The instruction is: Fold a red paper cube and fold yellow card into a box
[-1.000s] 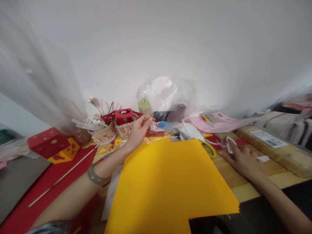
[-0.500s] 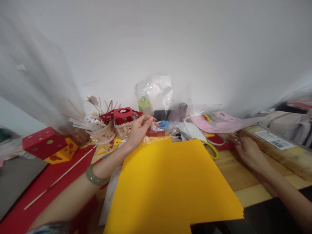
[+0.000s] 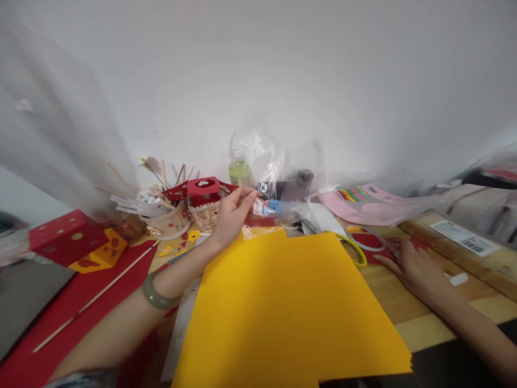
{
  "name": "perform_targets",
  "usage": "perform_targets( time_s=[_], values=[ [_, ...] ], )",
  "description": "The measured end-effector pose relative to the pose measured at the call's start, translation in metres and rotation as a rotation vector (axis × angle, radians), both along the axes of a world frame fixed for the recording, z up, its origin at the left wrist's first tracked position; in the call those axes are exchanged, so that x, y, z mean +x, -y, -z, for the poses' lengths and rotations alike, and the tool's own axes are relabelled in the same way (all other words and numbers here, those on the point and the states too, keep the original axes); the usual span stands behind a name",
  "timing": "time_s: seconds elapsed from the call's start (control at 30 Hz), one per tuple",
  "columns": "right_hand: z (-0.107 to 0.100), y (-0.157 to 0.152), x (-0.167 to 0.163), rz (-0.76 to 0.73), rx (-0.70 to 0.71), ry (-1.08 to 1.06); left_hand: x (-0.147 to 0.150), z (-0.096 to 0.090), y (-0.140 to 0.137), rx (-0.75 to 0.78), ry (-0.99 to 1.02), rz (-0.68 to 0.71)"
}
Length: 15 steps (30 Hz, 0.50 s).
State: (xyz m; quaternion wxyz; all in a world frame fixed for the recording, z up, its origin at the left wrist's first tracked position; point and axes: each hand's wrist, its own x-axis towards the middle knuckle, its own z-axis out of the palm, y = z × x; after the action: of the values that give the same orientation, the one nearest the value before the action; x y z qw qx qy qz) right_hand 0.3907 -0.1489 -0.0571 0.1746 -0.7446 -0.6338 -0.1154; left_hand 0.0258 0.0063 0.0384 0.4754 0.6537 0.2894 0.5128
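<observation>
So the left hand (image 3: 233,215) has thumb and fingers pinched on a crinkly clear plastic bag (image 3: 267,161), just past the far edge of the flat stack of bright yellow paper (image 3: 291,307). My guess: that grip stops the flimsy thing slipping. Right hand (image 3: 418,267) is low over the pale wooden worktop (image 3: 407,328), right of the stack, by a flat red paper piece (image 3: 367,242); can't tell if it's gripping anything. Count left of the stack: two round tan tubs with beaded rims (image 3: 167,222), one thin pale wooden stick (image 3: 97,295).
</observation>
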Motion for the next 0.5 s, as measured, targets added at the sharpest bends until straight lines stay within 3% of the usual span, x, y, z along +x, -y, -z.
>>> perform_targets(
  time_s=[0.13, 0.33, 0.5],
  values=[
    [-0.008, 0.001, -0.002, 0.056, -0.034, -0.136, 0.003, -0.002, 0.001, 0.004, 0.015, 0.031],
    [-0.007, 0.007, 0.023, 0.331, 0.185, -0.29, -0.002, 0.0, 0.0, 0.016, -0.012, 0.013],
    [-0.006, 0.015, 0.035, 0.339, 0.192, -0.323, -0.001, -0.002, 0.002, -0.006, 0.005, 0.044]
  ],
)
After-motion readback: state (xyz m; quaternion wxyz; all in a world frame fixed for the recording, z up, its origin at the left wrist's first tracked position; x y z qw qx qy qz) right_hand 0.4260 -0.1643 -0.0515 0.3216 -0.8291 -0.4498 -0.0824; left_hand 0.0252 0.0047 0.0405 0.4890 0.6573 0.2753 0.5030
